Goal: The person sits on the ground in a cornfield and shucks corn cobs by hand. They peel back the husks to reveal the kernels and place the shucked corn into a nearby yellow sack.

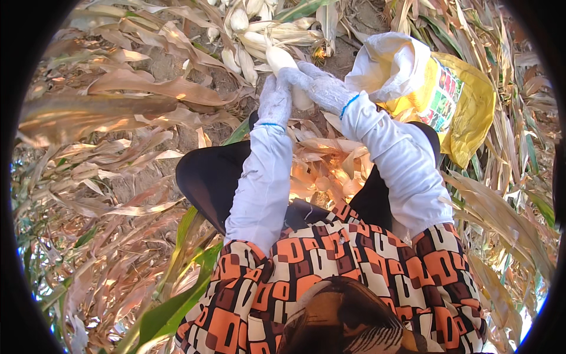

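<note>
An ear of corn in its pale husk (280, 58) is held between my two hands, its tip pointing away from me. My left hand (275, 99), in a whitish knit glove with a blue cuff edge, grips it from the left. From the right, my right hand (322, 85), gloved alike, closes over it with the fingers meeting the left ones. A pale, smooth section (302, 98) shows below the fingers; whether it belongs to the same ear cannot be told. Just beyond lies a heap of pale husked ears (252, 40) on the ground.
A yellow woven sack (473, 106) with a white inner side and a printed panel lies at the right, its mouth turned toward the heap. Dry corn leaves (146, 88) cover the soil on both sides. Loose husks (327, 172) lie between my dark-clad knees (212, 177).
</note>
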Demonstrator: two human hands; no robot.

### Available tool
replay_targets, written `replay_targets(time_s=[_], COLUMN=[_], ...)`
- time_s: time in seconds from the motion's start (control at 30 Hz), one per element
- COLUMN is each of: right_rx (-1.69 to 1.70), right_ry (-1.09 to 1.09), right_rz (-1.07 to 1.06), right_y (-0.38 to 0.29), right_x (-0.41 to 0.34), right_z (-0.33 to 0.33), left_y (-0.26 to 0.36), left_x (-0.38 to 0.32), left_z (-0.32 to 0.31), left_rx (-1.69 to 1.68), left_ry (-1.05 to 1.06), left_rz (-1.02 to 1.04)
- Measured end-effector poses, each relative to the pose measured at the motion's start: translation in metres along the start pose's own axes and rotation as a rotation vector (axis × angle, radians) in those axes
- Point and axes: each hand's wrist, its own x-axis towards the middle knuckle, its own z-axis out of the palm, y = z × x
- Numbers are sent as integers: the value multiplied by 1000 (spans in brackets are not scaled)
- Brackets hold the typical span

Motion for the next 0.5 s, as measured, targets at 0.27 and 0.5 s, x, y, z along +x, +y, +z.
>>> replay_targets(time_s=[0.27,0.5], right_rx=[654,624], right_ry=[232,274], right_rz=[208,103], right_y=[-15,4], right_x=[-101,-124], right_z=[61,59], left_y=[26,6], left_x=[-101,-115], left_z=[-39,-22], left_rx=[-343,-261], left_ry=[-32,-79], left_rz=[1,125])
